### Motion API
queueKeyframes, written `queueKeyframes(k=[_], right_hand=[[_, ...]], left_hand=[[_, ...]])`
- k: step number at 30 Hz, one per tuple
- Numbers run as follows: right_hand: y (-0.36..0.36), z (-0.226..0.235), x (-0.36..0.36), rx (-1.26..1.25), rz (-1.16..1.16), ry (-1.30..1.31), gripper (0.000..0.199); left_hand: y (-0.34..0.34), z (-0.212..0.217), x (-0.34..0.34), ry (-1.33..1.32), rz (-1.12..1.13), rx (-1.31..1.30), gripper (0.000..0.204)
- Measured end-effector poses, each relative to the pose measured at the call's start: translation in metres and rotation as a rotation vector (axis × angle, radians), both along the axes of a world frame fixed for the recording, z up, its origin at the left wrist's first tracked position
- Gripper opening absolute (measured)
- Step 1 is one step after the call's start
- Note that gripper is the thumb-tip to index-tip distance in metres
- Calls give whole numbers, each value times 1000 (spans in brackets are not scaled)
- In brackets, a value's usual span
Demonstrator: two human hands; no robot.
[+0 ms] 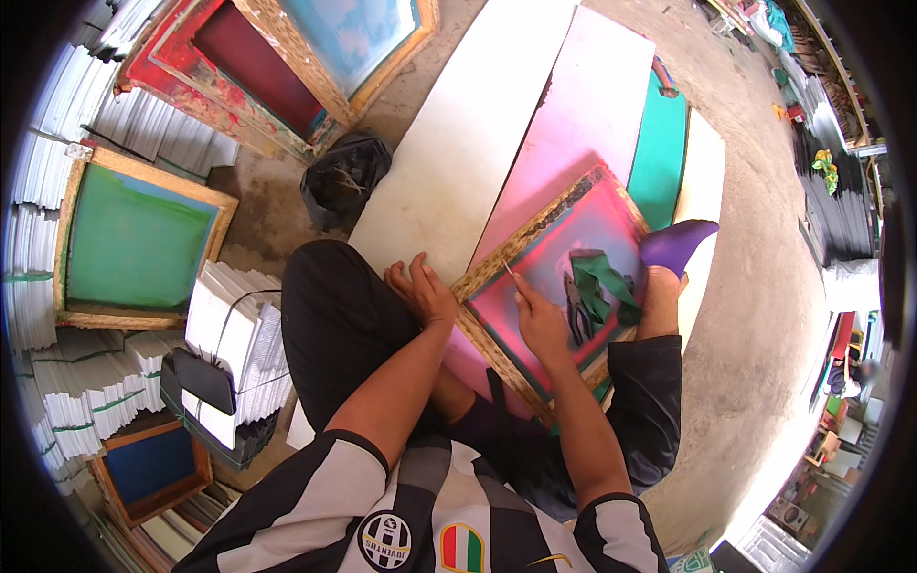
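Observation:
A wooden screen-printing frame (pixel 516 365) with pink-stained mesh lies tilted across my lap and the boards. My right hand (pixel 542 323) is closed around a thin tool (pixel 507 268), whose slim pale tip points at the frame's upper left wooden bar; its handle is hidden in my fingers, so its exact kind is unclear. My left hand (pixel 423 290) has its fingers apart and holds nothing, just left of the frame's corner, over a white board (pixel 449 134). On the mesh, right of my right hand, rest dark-handled pliers (pixel 576 313) and a bundled green strip of cloth (pixel 600 286).
Pink (pixel 594 91) and green (pixel 659 158) boards lie beside the white one. A black plastic bag (pixel 346 177) sits near my knee. More screen frames, one green (pixel 141 244), lean at left among stacked paper (pixel 239 334). My purple-socked foot (pixel 676 246) is right of the mesh.

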State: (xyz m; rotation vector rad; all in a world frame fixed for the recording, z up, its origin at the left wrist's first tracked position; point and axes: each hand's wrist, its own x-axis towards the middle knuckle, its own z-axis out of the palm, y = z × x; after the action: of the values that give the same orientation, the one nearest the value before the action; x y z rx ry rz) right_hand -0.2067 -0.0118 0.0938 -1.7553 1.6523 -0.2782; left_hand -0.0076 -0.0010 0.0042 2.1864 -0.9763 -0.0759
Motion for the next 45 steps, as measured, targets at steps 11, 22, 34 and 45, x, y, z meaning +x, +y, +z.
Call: queueKeyframes(k=[11, 22, 34, 45], right_hand=[[-14, 44, 31, 184, 87, 387, 45], [-7, 16, 30, 136, 5, 136, 45], [4, 17, 38, 49, 95, 447, 45], [-2, 17, 32, 161, -19, 87, 42]], left_hand=[[0, 4, -1, 71, 16, 35, 28], [1, 0, 0, 30, 21, 43, 27], [3, -1, 5, -41, 5, 2, 25], [2, 1, 4, 11, 3, -2, 25]])
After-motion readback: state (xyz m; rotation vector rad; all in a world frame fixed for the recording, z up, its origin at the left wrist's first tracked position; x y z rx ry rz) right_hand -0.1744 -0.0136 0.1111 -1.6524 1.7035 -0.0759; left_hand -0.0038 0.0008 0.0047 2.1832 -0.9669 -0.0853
